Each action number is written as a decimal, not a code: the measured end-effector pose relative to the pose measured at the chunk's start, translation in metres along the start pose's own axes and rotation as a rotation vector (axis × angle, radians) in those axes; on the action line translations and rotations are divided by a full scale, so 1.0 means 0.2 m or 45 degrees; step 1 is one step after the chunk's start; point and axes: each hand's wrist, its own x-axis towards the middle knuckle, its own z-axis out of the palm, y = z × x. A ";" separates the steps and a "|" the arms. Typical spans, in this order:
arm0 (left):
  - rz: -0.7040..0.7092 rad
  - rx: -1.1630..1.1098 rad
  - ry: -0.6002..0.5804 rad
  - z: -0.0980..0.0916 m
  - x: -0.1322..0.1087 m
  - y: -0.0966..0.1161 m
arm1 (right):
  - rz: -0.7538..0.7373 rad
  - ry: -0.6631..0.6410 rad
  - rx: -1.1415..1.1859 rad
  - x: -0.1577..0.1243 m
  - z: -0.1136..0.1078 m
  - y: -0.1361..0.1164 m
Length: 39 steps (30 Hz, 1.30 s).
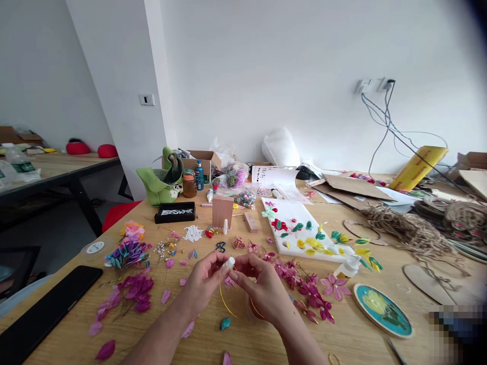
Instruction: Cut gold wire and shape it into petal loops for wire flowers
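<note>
Pinched a white cap (230,262) in the left hand (207,276) over the table (251,347); couldn't tell the grip of the curled right hand (258,278) alongside. Seemed light, stiff; best held by its sides.

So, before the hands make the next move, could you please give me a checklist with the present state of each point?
1. White piece held: ok, the left hand has it at its fingertips.
2. Grip of the right hand: cannot tell; its fingertips are beside the white piece.
3. Yellow strand untangled: ok, the visible part hangs in one open curve.
4. Strand's upper end secured: cannot tell, it is hidden at the hands.
5. Table below free of loose pieces: not ok, a teal piece lies near the strand.
</note>
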 end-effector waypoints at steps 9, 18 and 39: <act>-0.027 -0.043 0.035 0.00 0.00 -0.01 | 0.007 0.098 -0.135 0.00 0.00 -0.01; -0.062 -0.046 -0.037 -0.03 0.01 0.00 | -0.059 0.090 -0.179 0.00 -0.02 -0.02; -0.115 -0.157 0.000 -0.02 0.01 0.02 | -0.068 -0.008 -0.178 0.01 -0.04 -0.01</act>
